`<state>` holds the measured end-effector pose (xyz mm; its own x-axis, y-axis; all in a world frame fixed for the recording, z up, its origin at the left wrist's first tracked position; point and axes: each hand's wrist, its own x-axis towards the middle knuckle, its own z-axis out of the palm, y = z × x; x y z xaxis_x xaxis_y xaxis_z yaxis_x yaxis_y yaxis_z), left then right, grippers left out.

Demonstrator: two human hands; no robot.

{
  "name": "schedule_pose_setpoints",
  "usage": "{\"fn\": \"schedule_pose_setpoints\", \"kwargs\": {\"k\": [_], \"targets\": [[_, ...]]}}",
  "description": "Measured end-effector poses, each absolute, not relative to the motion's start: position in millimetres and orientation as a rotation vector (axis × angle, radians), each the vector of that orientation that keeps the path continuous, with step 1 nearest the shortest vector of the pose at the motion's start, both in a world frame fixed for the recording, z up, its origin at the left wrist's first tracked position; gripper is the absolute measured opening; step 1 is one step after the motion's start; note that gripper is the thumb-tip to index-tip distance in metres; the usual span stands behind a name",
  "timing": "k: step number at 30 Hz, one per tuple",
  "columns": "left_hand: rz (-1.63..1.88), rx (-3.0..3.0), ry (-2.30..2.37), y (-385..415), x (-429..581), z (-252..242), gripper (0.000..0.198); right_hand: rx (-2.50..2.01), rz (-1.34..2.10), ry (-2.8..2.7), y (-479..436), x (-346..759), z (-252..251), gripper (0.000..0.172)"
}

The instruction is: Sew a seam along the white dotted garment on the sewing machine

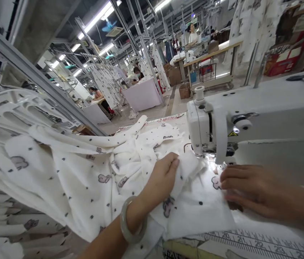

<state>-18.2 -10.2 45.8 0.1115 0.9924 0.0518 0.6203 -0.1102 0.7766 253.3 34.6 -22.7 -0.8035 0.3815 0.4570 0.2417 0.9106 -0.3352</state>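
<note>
One white printed garment [92, 176] lies across the desk [249, 244] in front of the sewing machine [262, 118], its long axis running from the machine's needle end out to the left and slightly toward the person, where the bulk of the cloth spills off the desk edge. One narrow end of it points straight at the needle area under the machine head.

The left hand [162, 180] sits just left of the needle end of the machine, fingers [175, 163] clenched on a bunched fold of the garment, pinching it up off the surface (a pale jade-coloured bangle [131, 223] rings that wrist). The right hand [251, 190] lies just in front of the machine's arm, fingers [228, 178] stretched out flat and pressing the cloth down, grasping nothing.

Two hands, one machine, one garment under work. One measuring tape strip [254, 242] runs along the desk's near edge, below the right hand, with numbers readable on it.

Beyond the machine, similar printed garments hang on overhead rails [108, 86], and three other people sit or stand at distant tables.
</note>
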Motion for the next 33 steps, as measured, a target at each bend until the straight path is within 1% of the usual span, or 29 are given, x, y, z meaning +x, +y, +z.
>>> {"fn": "schedule_pose_setpoints", "kwargs": {"k": [1,4,7,9,12,13,14,15,17,18,20,22,25,28,29,30,33], "targets": [[0.840,1.767,1.583,-10,-13,47,0.027,-0.376,0.300,-2.548,32,251,-23,0.019],[0.912,1.730,1.566,-15,7,31,0.031,-0.278,0.271,-2.638,21,241,-17,0.037],[0.902,1.917,1.509,-15,10,3,0.039,-0.291,0.533,-2.757,8,228,-9,0.057],[0.842,2.120,1.352,-5,-2,-12,0.046,-0.285,0.728,-2.813,-1,220,-5,0.068],[0.748,2.343,1.076,20,-29,-21,0.062,-0.319,0.943,-2.865,-10,209,-1,0.085],[0.719,2.403,1.024,27,-36,-21,0.064,-0.329,0.993,-2.871,-11,206,0,0.090],[0.683,2.470,0.980,33,-41,-21,0.061,-0.326,1.028,-2.875,-11,204,2,0.094],[0.645,2.535,0.942,37,-44,-21,0.053,-0.311,1.045,-2.880,-10,203,3,0.093],[0.609,2.629,0.899,38,-43,-21,0.028,-0.260,1.032,-2.909,-6,203,6,0.087],[0.618,2.658,0.898,36,-41,-22,0.023,-0.230,1.013,-2.932,-5,204,8,0.083],[0.663,2.691,0.921,29,-34,-22,0.027,-0.178,0.962,-2.974,-3,206,11,0.076],[0.678,2.730,0.889,21,-29,-22,0.031,-0.129,0.892,-2.980,-3,208,11,0.074],[0.571,2.816,0.775,16,-24,-18,0.031,-0.071,0.764,-2.937,-4,210,8,0.075],[0.416,2.847,0.782,17,-23,-12,0.032,-0.027,0.657,-2.887,-6,212,4,0.072],[0.381,2.851,0.777,17,-22,-10,0.033,-0.025,0.646,-2.860,-6,213,3,0.068],[0.356,2.855,0.766,18,-22,-8,0.035,-0.045,0.643,-2.818,-6,215,1,0.060],[0.299,2.877,0.735,17,-22,-6,0.039,-0.230,0.577,-2.616,1,224,-7,0.024]]}}
